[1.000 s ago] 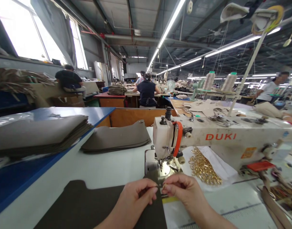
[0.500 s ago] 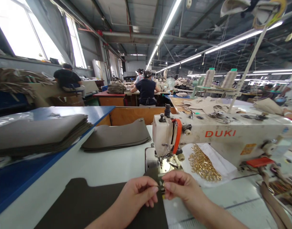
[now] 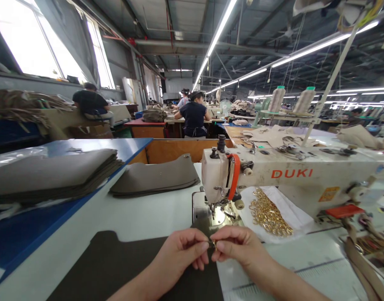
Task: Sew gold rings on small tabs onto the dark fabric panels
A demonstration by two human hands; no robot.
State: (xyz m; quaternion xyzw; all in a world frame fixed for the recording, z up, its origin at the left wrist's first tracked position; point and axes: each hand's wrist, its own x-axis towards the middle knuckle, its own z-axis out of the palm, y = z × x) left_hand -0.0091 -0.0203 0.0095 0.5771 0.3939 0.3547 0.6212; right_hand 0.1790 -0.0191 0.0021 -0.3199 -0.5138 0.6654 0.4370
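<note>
In front of the sewing machine (image 3: 289, 173), my left hand (image 3: 188, 251) and my right hand (image 3: 234, 246) meet fingertip to fingertip, both pinched closed. My right thumb and fingers grip a small gold metal ring (image 3: 214, 245); its exact shape is partly hidden. My left fingers pinch a thin dark strip, mostly covered by the fingertips, at the ring. Under my hands lies a dark olive fabric panel (image 3: 123, 263), its far end reaching toward the needle area. Behind my right hand, a heap of gold rings (image 3: 267, 215) rests on a white sheet (image 3: 297, 211).
Stacked dark fabric panels (image 3: 157, 175) lie beyond on the pale tabletop (image 3: 144, 221). Another thick stack (image 3: 57, 171) sits on the blue table (image 3: 38, 234) at left. Straps (image 3: 363, 259) hang at right. A co-worker (image 3: 194, 115) sits further ahead.
The gold ring between my fingertips shows more plainly now, with my two hands slightly closer together. The view has shifted slightly; the fabric panel has stayed in place.
</note>
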